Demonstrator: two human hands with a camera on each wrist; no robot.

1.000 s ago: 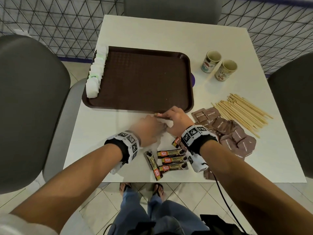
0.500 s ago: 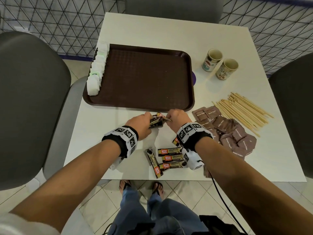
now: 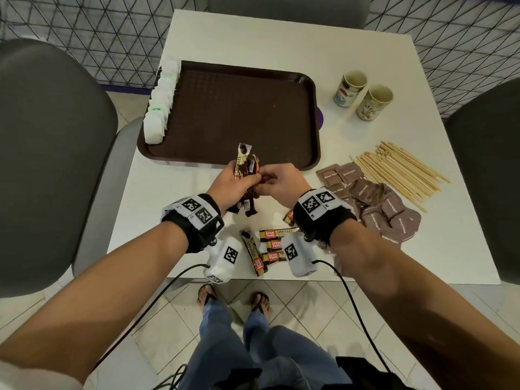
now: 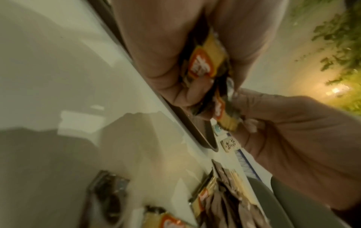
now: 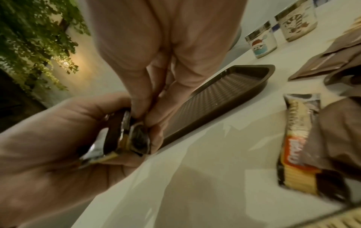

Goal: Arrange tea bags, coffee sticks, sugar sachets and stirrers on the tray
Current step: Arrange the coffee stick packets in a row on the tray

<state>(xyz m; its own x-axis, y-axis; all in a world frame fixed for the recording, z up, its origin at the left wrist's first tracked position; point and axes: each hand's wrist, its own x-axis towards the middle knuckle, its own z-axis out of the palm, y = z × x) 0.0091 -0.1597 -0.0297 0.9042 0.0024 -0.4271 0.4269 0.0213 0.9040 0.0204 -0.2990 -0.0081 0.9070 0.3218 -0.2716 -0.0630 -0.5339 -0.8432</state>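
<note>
My left hand (image 3: 235,182) grips a bundle of coffee sticks (image 3: 245,167) upright, just in front of the brown tray (image 3: 306,88); the same sticks (image 4: 203,64) (image 5: 125,135) show in both wrist views. My right hand (image 3: 277,184) pinches the side of that bundle. White tea bags (image 3: 161,102) stand in a row along the tray's left rim. More coffee sticks (image 3: 274,244) lie on the table near its front edge. Brown sugar sachets (image 3: 374,201) and wooden stirrers (image 3: 399,173) lie to the right.
Two printed cups (image 3: 350,88) (image 3: 374,102) stand on the white table (image 3: 281,38) right of the tray. Grey chairs (image 3: 50,153) flank the table, with a wire fence behind. My legs and sandals show below the table's front edge.
Both hands have lifted off the table with the gathered coffee sticks. The bundle has turned from lying flat to standing upright in my left hand.
</note>
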